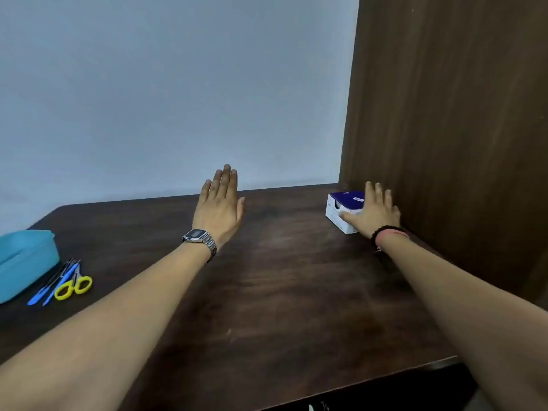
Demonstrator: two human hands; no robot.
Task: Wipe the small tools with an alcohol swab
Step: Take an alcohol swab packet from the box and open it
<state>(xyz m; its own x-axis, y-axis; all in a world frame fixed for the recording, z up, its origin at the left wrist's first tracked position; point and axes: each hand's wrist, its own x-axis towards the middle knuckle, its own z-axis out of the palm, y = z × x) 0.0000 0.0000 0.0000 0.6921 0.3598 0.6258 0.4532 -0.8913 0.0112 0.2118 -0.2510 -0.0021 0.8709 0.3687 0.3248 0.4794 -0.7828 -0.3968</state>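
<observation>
Swab fetch step: right hand point(372, 212) spread flat on swab box point(344, 210), fingers apart; left hand point(219, 203) hovers, fingers extended. Next: extract swab, reach tools point(63, 281).

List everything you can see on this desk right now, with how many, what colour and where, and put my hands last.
box: one, white with a dark blue top, far right of the desk by the wooden panel
case: one, teal, left edge of the desk
scissors: one pair, yellow handles, just right of the case
blue tools: two with blue handles, between case and scissors; thin dark ones lie with them, count unclear
desk: one, dark brown wood
wall: pale grey-blue, behind the desk
left hand: open, flat, mid-desk, silver watch on the wrist
right hand: open, on the box, dark bead bracelet on the wrist
</observation>
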